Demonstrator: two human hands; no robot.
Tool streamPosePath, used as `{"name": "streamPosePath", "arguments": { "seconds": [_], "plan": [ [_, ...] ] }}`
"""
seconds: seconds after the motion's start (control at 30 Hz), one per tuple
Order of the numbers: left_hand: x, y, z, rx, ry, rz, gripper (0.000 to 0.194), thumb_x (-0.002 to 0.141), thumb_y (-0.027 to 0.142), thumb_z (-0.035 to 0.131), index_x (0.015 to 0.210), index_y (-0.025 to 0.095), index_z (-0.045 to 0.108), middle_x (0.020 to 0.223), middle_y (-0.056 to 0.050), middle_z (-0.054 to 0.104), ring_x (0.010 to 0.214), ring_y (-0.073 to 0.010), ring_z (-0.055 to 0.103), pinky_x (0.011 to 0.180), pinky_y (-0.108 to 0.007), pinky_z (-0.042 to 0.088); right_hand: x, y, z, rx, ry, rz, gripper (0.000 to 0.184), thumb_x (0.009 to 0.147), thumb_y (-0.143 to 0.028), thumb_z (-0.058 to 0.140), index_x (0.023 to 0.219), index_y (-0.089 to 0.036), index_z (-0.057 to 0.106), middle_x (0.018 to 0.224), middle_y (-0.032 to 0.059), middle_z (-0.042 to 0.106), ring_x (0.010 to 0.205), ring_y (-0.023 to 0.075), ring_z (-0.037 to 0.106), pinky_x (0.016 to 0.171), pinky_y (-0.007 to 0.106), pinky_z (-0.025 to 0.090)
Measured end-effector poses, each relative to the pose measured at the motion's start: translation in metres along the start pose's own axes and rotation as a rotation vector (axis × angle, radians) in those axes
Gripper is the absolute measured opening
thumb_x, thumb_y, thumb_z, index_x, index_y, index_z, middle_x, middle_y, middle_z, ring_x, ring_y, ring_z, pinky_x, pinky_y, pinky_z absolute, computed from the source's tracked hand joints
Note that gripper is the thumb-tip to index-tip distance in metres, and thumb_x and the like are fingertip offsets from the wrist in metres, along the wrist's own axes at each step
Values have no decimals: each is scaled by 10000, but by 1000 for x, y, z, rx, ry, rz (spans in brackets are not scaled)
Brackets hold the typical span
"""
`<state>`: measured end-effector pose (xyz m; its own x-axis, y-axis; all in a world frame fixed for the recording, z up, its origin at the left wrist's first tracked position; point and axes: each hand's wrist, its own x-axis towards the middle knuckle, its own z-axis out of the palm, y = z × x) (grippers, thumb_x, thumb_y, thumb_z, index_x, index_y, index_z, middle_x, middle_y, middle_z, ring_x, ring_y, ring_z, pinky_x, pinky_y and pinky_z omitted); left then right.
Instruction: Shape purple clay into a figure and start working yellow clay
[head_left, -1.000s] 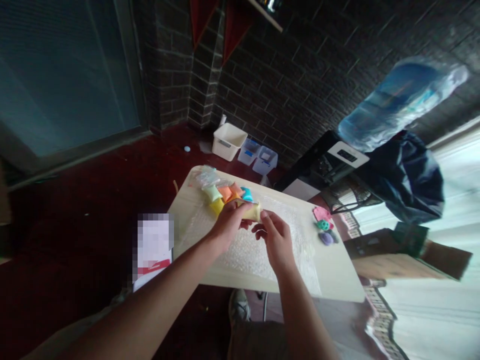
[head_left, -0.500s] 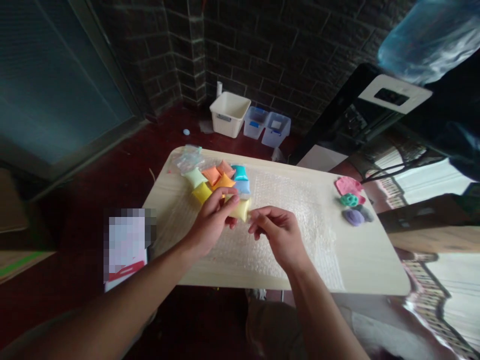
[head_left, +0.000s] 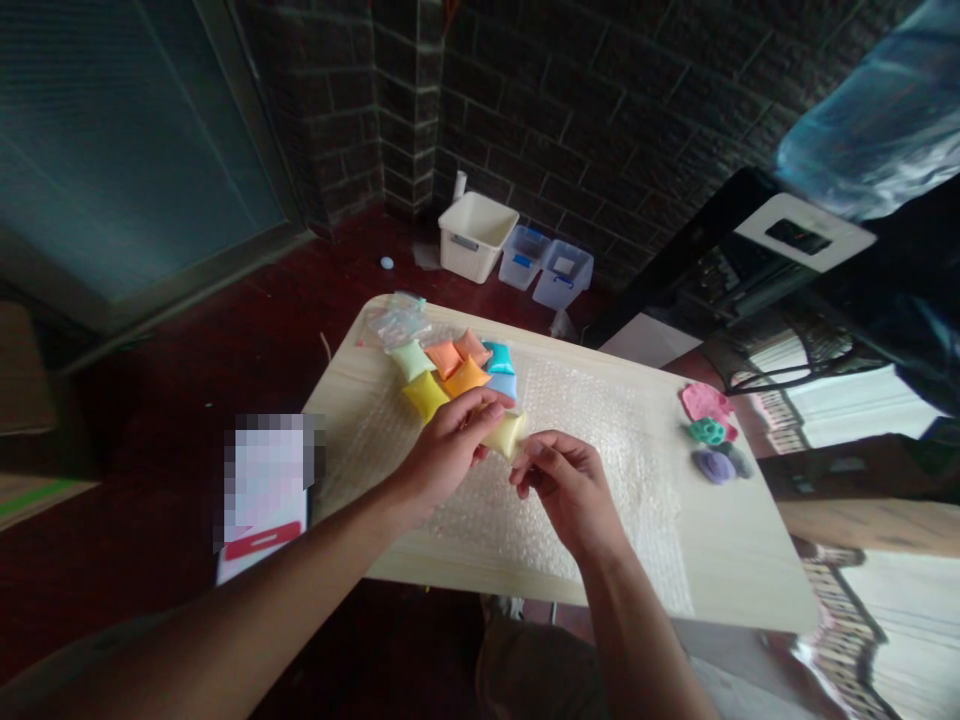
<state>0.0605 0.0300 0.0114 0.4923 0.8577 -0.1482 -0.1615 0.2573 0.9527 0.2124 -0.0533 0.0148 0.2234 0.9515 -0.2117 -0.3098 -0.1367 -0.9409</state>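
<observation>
My left hand [head_left: 455, 440] is closed around a puffy pale yellow packet of modelling clay [head_left: 506, 434], held above the bubble wrap. At the packet's right edge, the fingers of my right hand [head_left: 564, 480] are pinched together on its end. Beyond my left hand lie more pillow-shaped clay packets: a yellow one [head_left: 426, 396], an orange one [head_left: 466, 376], a pale green one [head_left: 410, 360], a teal one [head_left: 498, 357] and a light blue one [head_left: 504, 385]. Two coral packets [head_left: 443, 357] rest among them.
Bubble wrap [head_left: 600, 440] covers much of the pale table [head_left: 750, 560]. Clear plastic bags [head_left: 399, 320] lie at its far left corner. Pink [head_left: 705, 401], green [head_left: 707, 431] and purple [head_left: 714, 466] clay pieces sit at right. A white basket [head_left: 477, 238] and clear bins [head_left: 562, 274] stand on the floor.
The view has shifted and tilted slightly, so the table sits a little lower and further right. Both hands keep hold of the pale yellow packet, with hardly any change in grip.
</observation>
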Motion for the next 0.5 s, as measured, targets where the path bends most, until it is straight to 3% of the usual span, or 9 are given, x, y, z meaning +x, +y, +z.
{"name": "streamPosePath", "arguments": {
  "seconds": [0.3, 0.5],
  "plan": [
    [0, -3, -3, 47, -73, 60, 269, 957, 457, 647, 1053, 233, 761, 851, -24, 648, 671, -145, 518, 560, -248, 398, 3, 0, -2, 7, -13, -10, 272, 832, -434, 847, 710, -210, 753, 641, 23, 737, 524, 125, 624, 486, 226, 509],
    [0, 1, 0, 28, -111, 35, 302, 962, 464, 650, 1084, 203, 740, 978, -46, 686, 735, -139, 528, 584, -236, 409, 3, 1, -5, 57, -66, -40, 289, 878, -413, 825, 709, -191, 749, 633, 35, 748, 535, 125, 649, 485, 203, 521]
  ]
}}
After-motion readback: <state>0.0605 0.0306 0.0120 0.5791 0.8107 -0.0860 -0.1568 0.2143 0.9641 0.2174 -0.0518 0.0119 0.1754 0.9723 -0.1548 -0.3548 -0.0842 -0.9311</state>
